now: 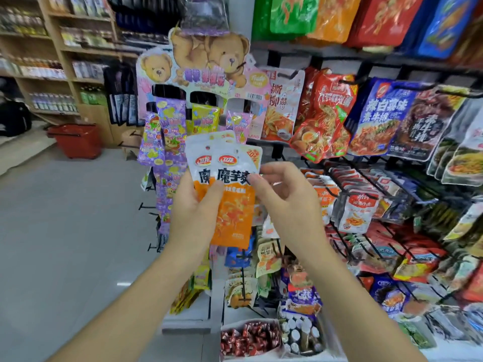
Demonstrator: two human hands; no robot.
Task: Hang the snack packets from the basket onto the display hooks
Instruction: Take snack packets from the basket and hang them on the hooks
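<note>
While raised before the rack, packets (230, 163): white tops, orange bottoms, at least two, upright, fanned and overlapping.

Left hand (193, 212): grasping the fan from its lower left, thumb laid across the front.

Right hand (285, 202): fingers curled, thumb and forefinger pinching the right edge of the front packet (235, 207).

Basket (74, 139): red, on the floor (65, 218), well apart at far left beside wooden shelves (65, 48); contents cannot be told.

Hooks (349, 81): black wire, in rows on the rack to the right, most carrying hanging snack bags.

Bear card (203, 64): cardboard display just behind the held packets, small purple and yellow sweet bags hanging from it.

Tub (248, 338): at the rack's foot, filled with red wrapped sweets.
</note>
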